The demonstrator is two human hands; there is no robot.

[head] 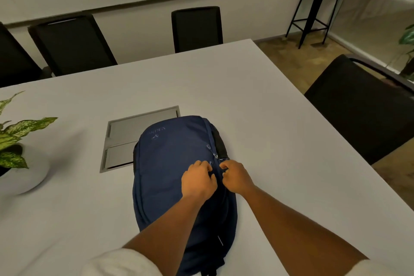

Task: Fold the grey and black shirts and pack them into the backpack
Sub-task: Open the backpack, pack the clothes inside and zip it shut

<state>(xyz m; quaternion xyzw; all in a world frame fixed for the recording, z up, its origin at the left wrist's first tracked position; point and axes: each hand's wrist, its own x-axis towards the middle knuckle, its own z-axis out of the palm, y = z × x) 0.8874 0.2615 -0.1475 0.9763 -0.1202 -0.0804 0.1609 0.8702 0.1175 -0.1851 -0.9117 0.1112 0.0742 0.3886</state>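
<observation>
On the pale grey tabletop (257, 101), a navy-blue fabric backpack (170, 163) lies flat, front panel up, partly covering a recessed metal cable hatch (125, 132). The left hand (198, 180) presses the panel with fingers curled onto the fabric, evidently to steady it. The right hand (235, 177) is pinched closed at the zipper line, apparently on a pull. No grey or black shirts are visible; presumably they are packed inside.

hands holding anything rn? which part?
Both hands grip the backpack at its side zipper line: left hand pinches fabric beside it, right hand apparently on the zipper pull.
</observation>
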